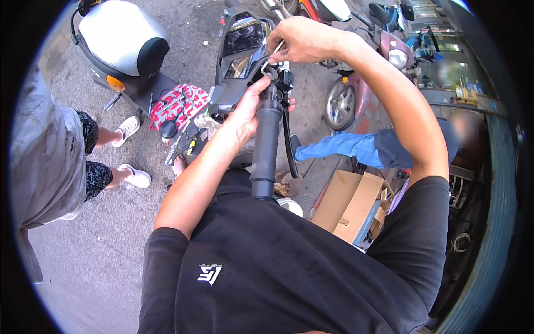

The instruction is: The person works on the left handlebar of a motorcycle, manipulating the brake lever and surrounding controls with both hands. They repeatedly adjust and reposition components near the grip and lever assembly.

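Note:
In front of my chest a scooter handlebar points toward me, with a black rubber grip [266, 146] and a black brake lever [289, 139] along its right side. My left hand [248, 108] is closed round the handlebar at the inner end of the grip, its thumb up by the clamp and fingertips showing on the far side. Above it, my right hand [303, 42] pinches a thin silver hex key [276, 50] whose lower end reaches the clamp area. A black switch block [285, 80] sits beside that spot. The key's exact seat is too small to make out.
A scooter with a white-and-black seat [125, 39] stands at left, near a person in patterned shorts [92, 133]. Rightward are a pink scooter [356, 92], a person in blue jeans [345, 150] and an open cardboard box [347, 203]. A red-and-white patterned cloth [179, 103] lies beyond my left forearm.

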The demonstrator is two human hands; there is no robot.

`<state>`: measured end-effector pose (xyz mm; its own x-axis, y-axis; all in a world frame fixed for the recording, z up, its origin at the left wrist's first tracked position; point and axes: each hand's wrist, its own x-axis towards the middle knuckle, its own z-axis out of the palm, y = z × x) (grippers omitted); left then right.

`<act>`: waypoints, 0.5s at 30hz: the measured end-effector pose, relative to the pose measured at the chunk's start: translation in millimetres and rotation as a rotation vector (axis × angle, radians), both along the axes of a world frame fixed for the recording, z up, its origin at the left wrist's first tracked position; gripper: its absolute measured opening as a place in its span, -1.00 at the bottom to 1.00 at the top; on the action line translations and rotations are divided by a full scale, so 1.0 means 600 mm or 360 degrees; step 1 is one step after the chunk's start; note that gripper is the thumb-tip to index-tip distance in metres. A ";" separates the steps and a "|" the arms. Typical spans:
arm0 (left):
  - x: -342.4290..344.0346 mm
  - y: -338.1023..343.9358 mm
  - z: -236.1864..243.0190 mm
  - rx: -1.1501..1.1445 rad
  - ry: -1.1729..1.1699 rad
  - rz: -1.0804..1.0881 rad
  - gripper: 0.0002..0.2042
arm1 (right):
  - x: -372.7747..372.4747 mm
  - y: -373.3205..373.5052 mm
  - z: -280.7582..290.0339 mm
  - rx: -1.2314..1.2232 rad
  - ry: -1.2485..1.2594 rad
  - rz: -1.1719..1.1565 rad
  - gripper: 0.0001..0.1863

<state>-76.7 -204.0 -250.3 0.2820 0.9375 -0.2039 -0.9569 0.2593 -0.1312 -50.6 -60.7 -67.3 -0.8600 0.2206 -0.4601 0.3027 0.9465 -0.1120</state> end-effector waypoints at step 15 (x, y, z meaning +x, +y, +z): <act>-0.002 -0.036 0.072 -0.0311 0.0503 0.0079 -0.65 | 0.062 -0.209 -0.011 0.0765 0.0276 0.0543 -0.82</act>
